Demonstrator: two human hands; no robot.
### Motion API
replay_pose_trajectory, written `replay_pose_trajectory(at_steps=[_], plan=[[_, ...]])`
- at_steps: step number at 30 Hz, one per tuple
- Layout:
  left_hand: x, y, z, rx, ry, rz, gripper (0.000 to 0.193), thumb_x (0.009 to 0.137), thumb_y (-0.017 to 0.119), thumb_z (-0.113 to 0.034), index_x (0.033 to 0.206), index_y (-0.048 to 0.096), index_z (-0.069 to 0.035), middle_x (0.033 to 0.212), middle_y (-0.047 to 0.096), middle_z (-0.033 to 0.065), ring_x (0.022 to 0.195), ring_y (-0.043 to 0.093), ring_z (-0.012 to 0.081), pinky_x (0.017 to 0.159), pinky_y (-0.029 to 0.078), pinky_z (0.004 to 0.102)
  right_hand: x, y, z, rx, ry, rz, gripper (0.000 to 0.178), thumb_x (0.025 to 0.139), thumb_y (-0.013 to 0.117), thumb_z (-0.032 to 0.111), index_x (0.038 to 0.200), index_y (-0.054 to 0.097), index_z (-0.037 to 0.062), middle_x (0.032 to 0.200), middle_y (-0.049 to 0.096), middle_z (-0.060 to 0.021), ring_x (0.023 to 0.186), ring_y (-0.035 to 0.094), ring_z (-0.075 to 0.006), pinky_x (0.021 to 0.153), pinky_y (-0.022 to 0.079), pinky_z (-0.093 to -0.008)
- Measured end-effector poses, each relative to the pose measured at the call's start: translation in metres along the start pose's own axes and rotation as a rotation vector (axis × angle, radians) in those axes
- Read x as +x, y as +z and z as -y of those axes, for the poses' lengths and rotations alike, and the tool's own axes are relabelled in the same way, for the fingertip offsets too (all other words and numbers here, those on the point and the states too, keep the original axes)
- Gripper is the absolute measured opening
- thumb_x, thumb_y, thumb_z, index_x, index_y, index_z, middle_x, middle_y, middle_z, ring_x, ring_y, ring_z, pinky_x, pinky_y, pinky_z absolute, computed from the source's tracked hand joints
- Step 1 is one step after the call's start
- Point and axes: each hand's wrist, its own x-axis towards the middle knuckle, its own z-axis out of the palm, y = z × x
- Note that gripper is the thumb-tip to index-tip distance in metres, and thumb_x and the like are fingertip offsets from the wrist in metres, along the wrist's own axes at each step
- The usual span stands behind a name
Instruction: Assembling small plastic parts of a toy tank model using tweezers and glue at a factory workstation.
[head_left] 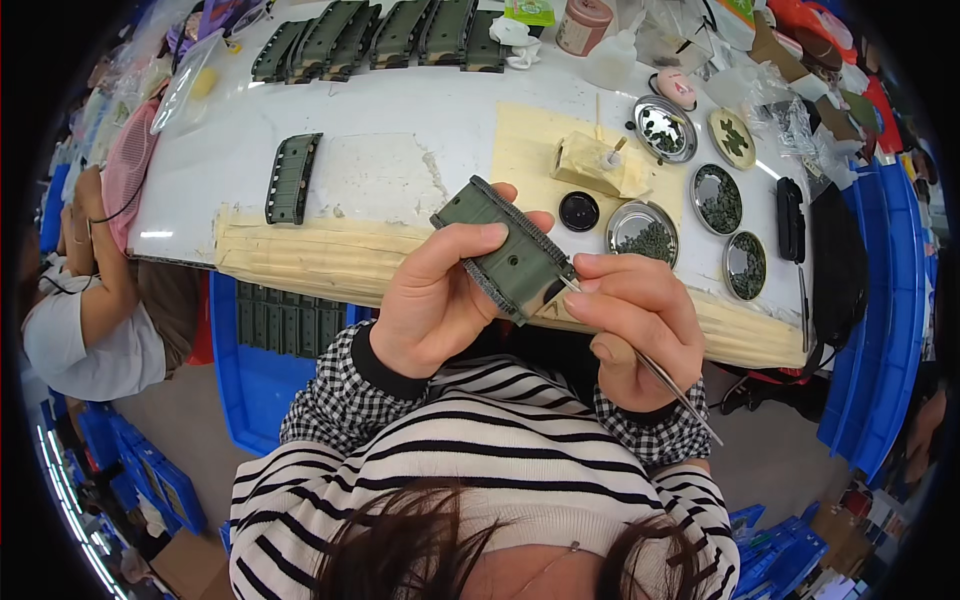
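My left hand [430, 300] grips a green plastic model part [500, 245] with dark, toothed, track-like edges, holding it tilted above the table's near edge. My right hand [640, 325] is closed around a thin metal tool [665, 375], possibly tweezers. Its tip meets the right corner of the green part, beside a darker patch. Whether a small piece sits at that tip is too fine to make out. A similar green part [291, 180] lies on the table to the left of my hands.
Round metal dishes of small green pieces [716, 199] stand on the right, near a black lid [578, 211] and a cream block [600, 165]. Several green parts [335, 40] line the back. A blue crate [250, 400] sits below the table; another person [90, 300] works at the left.
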Motion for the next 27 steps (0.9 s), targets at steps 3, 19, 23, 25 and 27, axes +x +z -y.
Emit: replay_pose_trajectory(at_steps=[3,19,23,25,27], plan=[[0.0,-0.002,0.001,-0.025,0.006,0.06,0.038,0.091,0.053,-0.008,0.128,0.043,-0.01,0.121,0.057,0.0173,0.106,0.062,0.026,0.086,0.056,0.0422,-0.001,0.003,0.004,-0.015,0.01,-0.029,0.035,0.076,0.071,0.0,0.111,0.065,-0.0002,0.103,0.061,-0.0118,0.102,0.063,-0.0313,0.084,0.052,-0.0379],[0.0,-0.004,0.01,-0.05,0.04,0.081,0.041,0.09,0.056,-0.007,0.128,0.042,-0.013,0.121,0.057,0.0181,0.107,0.061,0.0287,0.089,0.054,0.0445,-0.01,0.018,0.005,-0.03,0.011,-0.204,0.019,0.085,0.063,-0.003,0.103,0.065,-0.0053,0.096,0.062,-0.0157,0.095,0.065,-0.0309,0.079,0.054,-0.0358],[0.001,-0.005,0.012,-0.068,0.04,0.097,0.041,0.09,0.056,-0.007,0.128,0.042,-0.013,0.121,0.057,0.0176,0.107,0.061,0.0287,0.089,0.054,0.0445,-0.012,0.024,0.005,-0.029,0.021,-0.262,0.016,0.087,0.061,-0.002,0.102,0.065,-0.0064,0.095,0.063,-0.0162,0.093,0.065,-0.0309,0.078,0.054,-0.0354],[0.002,-0.007,0.012,-0.082,0.039,0.125,0.041,0.09,0.055,-0.007,0.128,0.042,-0.014,0.121,0.057,0.0171,0.107,0.061,0.0286,0.089,0.054,0.0443,-0.012,0.024,0.006,-0.027,0.032,-0.269,0.015,0.087,0.061,-0.001,0.101,0.065,-0.0064,0.094,0.063,-0.0163,0.093,0.065,-0.0309,0.078,0.054,-0.0353],[0.003,-0.007,0.013,-0.087,0.04,0.139,0.041,0.09,0.055,-0.007,0.128,0.042,-0.015,0.121,0.057,0.0167,0.107,0.061,0.0285,0.089,0.054,0.044,-0.012,0.025,0.007,-0.023,0.041,-0.278,0.014,0.088,0.06,-0.001,0.1,0.065,-0.0064,0.094,0.063,-0.0164,0.093,0.065,-0.0309,0.079,0.054,-0.0353]])
